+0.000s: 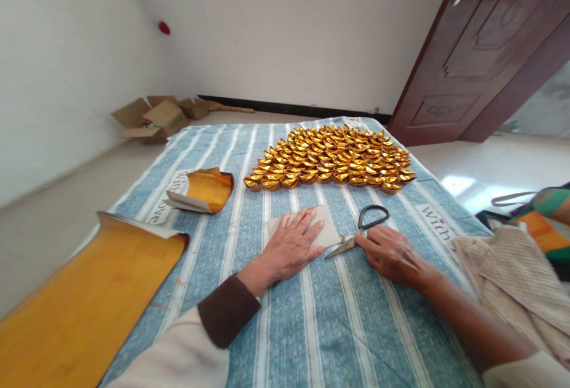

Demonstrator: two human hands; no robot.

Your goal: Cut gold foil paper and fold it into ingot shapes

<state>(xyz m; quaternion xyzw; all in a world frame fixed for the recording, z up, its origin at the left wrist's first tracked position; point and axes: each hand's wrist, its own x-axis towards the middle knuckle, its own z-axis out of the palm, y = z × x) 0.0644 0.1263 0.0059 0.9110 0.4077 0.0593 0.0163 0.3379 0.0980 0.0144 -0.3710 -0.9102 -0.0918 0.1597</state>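
Beige on its upper face, the small square sheet of paper (321,229) lay flat on the blue-and-white striped cloth (312,328), near the middle of the spread and just in front of the packed rows of folded gold-foil ingots (332,159). The left hand (291,247) pressed down on it, palm flat and fingers spread apart, covering most of the sheet and leaving only its far and right edges showing.

Just to the right, the black-handled scissors (361,229) lay on the cloth, blades closed as far as could be told, tips pointing toward the paper's near corner. The right hand (392,253) rested beside them, fingers loosely together and touching the blades near the pivot, not through the handle loops and gripping nothing.

Several risks seemed plausible. The blade tips lay close to the left hand's thumb side, so a careless lift or slide of the scissors could nick it. The cloth looked soft, so the thin sheet might shift or crease under uneven pressure. A broad sweep of either arm might knock the nearest ingots out of their rows.

Off to the left, a curled piece of gold-lined paper (202,191) and a large sheet of orange-gold paper (84,299) lay well apart from both hands.
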